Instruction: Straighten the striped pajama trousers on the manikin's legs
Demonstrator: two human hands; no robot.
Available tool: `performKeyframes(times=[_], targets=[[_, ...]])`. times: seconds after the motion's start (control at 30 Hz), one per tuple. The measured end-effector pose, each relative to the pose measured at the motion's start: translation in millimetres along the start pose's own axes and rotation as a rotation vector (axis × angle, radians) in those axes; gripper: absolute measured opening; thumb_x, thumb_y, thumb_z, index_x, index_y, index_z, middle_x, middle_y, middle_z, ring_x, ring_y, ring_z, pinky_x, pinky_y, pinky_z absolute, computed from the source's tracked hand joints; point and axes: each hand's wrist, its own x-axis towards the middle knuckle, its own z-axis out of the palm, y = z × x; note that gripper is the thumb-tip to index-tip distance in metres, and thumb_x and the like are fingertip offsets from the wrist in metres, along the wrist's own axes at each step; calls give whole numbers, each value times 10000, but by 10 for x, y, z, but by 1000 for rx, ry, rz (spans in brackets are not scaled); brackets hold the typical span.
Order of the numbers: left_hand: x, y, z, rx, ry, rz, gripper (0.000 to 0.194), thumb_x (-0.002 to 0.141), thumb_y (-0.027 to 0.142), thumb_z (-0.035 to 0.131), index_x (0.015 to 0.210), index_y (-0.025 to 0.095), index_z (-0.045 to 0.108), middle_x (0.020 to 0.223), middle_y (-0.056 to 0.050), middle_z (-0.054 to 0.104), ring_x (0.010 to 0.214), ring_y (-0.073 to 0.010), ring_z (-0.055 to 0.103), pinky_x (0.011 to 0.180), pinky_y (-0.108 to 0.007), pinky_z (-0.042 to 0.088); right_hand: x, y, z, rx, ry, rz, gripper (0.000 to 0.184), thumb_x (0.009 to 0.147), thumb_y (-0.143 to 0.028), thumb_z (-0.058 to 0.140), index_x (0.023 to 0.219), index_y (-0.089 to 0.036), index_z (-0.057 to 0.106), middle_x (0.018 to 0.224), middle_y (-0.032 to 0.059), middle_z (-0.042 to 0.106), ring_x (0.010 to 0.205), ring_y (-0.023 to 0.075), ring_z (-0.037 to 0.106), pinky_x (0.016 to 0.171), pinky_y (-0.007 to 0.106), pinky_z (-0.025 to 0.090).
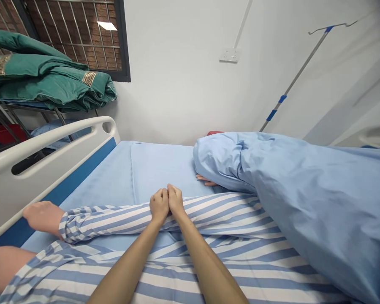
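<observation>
Item: left hand [159, 206], clenched, back uppermost, on the striped far trouser leg [221, 211] of a lying figure. Item: right hand [175, 199], likewise clenched, beside the left and touching it. The finger undersides are hidden; whether any cloth is caught in either fist cannot be told.

Step in hand, as judged: paired contact, both fists set together on the leg, apparently around the knee. From this position, any change of place calls for both hands to come up clear of the cloth, with the leg left undisturbed.

Adjacent, from the fists: fingers of the lying figure [205, 180] at 2 o'clock, protruding under a pale blue quilt [291, 190], which spreads toward 3 o'clock. Far foot [44, 216] at 8 to 9 o'clock, bare; near foot [6, 268] at 8 o'clock, cut by the view's edge. The figure is perhaps a training manikin.

Surround, from the view's centre: bed rail [96, 124], cream, at 9 to 10 o'clock; green folded bundle [60, 80], 10 o'clock; drip stand [299, 74], 2 o'clock.
</observation>
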Motion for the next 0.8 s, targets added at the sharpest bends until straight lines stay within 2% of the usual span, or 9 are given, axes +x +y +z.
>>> performKeyframes(times=[0.13,0.3,0.5,0.63,0.8], targets=[[-24,-44,5,82,-31,9,368,851,338,292,633,194,551,655,-26,620,621,-116,501,594,-232,284,18,-96,-29,-65,29,2,347,796,-401,363,514,-214,441,441,-31,404,518,126,392,472,230,299],[-20,2,-18,186,-67,8,392,860,355,276,647,197,564,698,-46,643,638,-129,514,575,-241,262,53,-254,-199,-262,-26,-98,358,796,-400,365,490,-242,463,428,-32,424,526,137,387,482,233,266],[-55,13,1,239,-59,33,386,851,343,293,606,190,548,662,-29,622,622,-118,488,578,-243,256,28,-105,-389,-390,-57,-189,398,830,-386,361,480,-199,391,453,-33,398,480,109,333,498,245,225],[-11,89,22,179,-66,56,398,833,356,310,531,179,500,577,-5,568,578,-104,452,568,-231,267,21,-52,-397,-363,30,-149,403,839,-376,342,482,-193,381,454,-34,393,477,105,331,491,240,227],[25,382,188,-62,-75,90,418,814,374,316,470,169,437,455,23,431,493,-83,375,509,-213,269,71,-101,-439,-175,80,-61,361,821,-378,350,531,-183,440,515,-13,483,519,115,394,501,229,288]])
